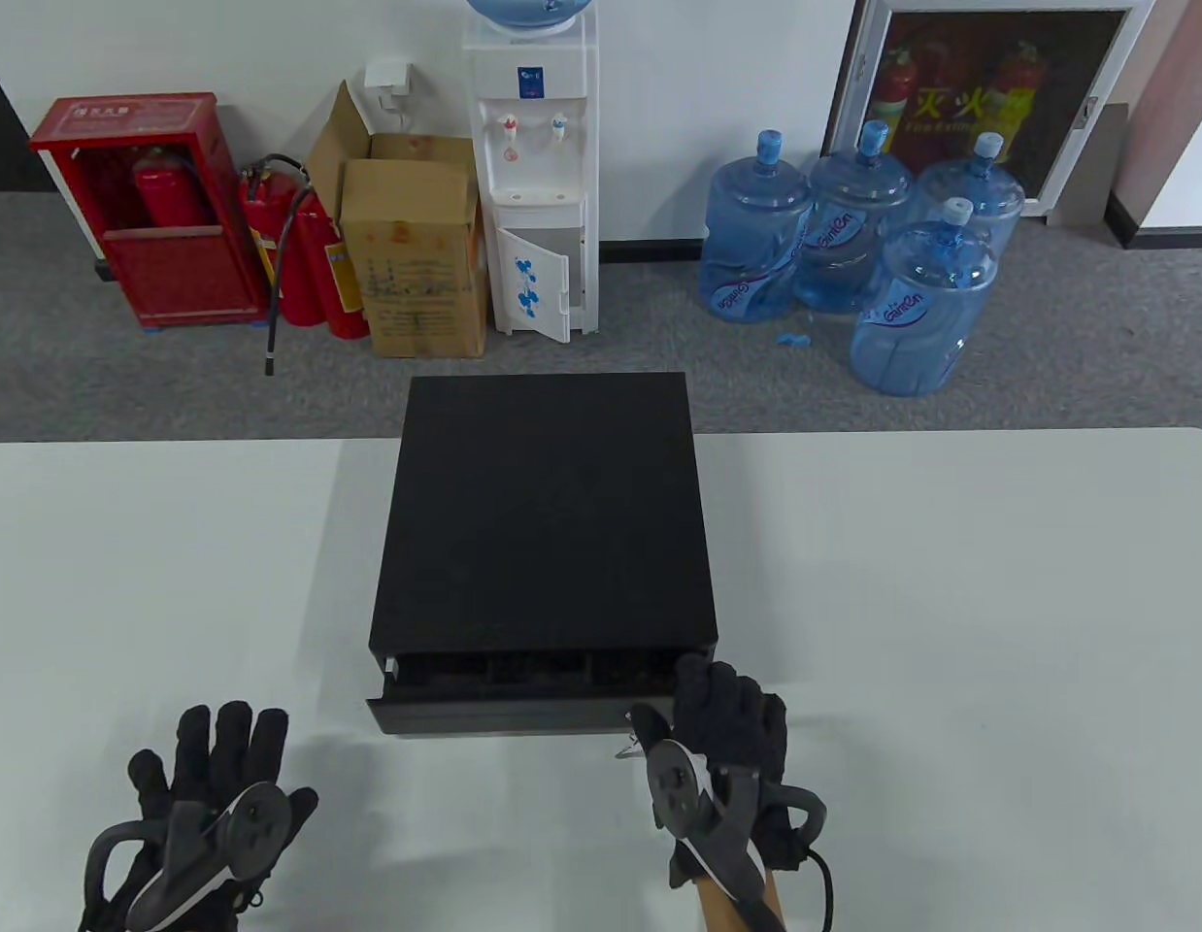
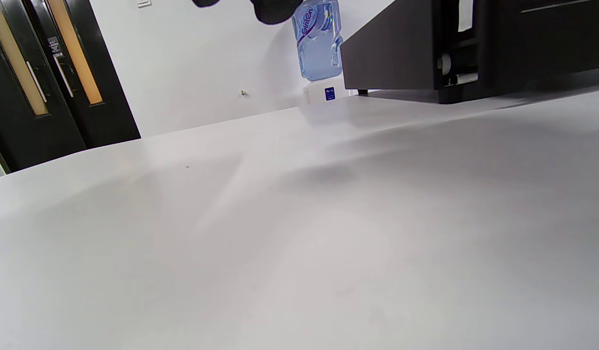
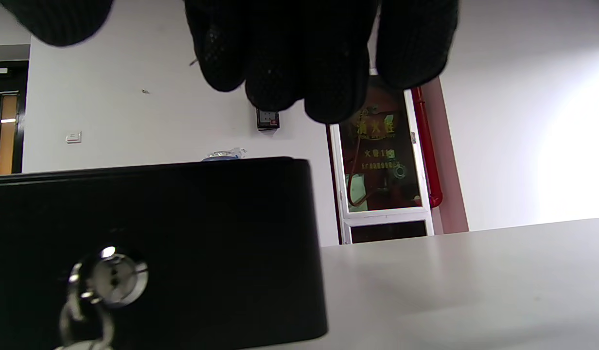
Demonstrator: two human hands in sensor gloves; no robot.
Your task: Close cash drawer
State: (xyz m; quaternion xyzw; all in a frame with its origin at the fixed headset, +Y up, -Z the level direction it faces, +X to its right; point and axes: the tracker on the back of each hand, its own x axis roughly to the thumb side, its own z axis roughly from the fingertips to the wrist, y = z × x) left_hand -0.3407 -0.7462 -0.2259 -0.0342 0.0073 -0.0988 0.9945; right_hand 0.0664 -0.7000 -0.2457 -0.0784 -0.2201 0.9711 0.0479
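A black cash drawer box (image 1: 548, 505) stands in the middle of the white table (image 1: 951, 602). Its drawer (image 1: 504, 714) sticks out a short way toward me, with dark compartments showing in the gap. My right hand (image 1: 727, 718) is at the drawer's right front corner, fingers extended over its top edge. In the right wrist view the drawer front (image 3: 183, 243) fills the lower left, with a round lock (image 3: 110, 277) and a key hanging from it; my fingers (image 3: 290, 58) hang just above. My left hand (image 1: 217, 777) lies flat and spread on the table, left of the drawer.
Behind the table on the floor stand a water dispenser (image 1: 538, 175), a cardboard box (image 1: 417, 252), fire extinguishers (image 1: 305, 252) and several blue water bottles (image 1: 853, 243). The table surface extends wide to both sides of the box.
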